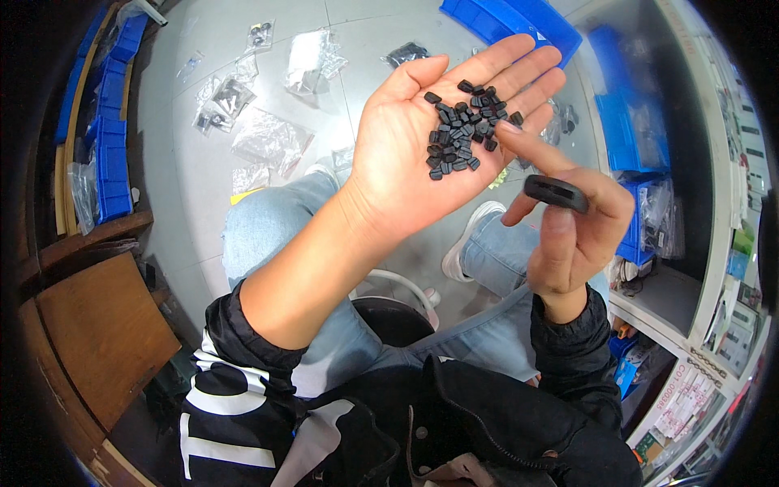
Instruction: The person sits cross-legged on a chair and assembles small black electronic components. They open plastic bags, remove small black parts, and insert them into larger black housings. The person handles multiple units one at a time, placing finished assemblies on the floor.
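My left hand [406,154] is stretched out flat, palm up, with the fingers extended. A pile of small black plastic-looking pieces [462,130] lies loose across its palm and finger bases; they are blocky and ridged. My right hand [580,215] pinches a larger black oval piece [556,193] with a slot in its face, the thumb below it. The right index fingertip reaches over to the right edge of the pile, touching or nearly touching the small pieces there. Both hands are raised in front of my knees, above the floor.
Clear plastic bags [272,138], some holding small parts, lie on the grey floor [341,97]. A blue bin [519,24] stands at the far side. Blue bins line the left shelf [109,170] and the right cabinet [633,134]. A wooden board [105,333] is at lower left.
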{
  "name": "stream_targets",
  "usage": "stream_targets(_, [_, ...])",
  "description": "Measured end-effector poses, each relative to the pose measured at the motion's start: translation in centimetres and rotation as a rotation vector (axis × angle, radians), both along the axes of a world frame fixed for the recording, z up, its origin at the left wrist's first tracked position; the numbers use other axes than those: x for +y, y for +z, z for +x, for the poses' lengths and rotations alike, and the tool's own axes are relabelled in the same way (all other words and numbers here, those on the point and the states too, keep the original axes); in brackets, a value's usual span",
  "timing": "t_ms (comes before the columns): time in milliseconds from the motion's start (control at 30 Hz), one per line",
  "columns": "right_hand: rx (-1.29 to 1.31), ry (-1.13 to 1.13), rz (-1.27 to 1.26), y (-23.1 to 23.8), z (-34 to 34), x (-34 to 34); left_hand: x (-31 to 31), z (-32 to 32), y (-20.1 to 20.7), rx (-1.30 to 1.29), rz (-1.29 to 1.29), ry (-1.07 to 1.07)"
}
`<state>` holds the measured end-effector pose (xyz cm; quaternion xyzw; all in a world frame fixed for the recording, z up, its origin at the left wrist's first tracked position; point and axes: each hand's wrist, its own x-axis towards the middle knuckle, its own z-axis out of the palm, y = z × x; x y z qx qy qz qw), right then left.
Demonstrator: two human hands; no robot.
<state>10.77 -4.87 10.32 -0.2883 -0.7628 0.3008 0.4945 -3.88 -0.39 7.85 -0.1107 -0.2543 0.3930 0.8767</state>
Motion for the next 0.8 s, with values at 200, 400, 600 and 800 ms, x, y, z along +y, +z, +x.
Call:
stream_targets(200, [-0.224, 0.059, 0.038, 0.0, -0.4, -0.7, 0.0, 0.0, 0.9, 0.147, 0.011, 0.039])
stream_targets(400, [0.004, 0.038, -0.047, -0.1, -0.1, 0.0, -0.4, -0.2, 0.5, 0.082, -0.01, 0.042])
stream_targets(600, [-0.14, 0.144, -0.049, 0.0, -0.1, -0.5, 0.2, 0.0, -0.4, -0.037, 0.026, -0.005])
stream_targets(800, [-0.019, 0.047, -0.027, -0.5, -0.5, -0.5, -0.3, -0.6, 1.1, 0.169, -0.112, -0.016])
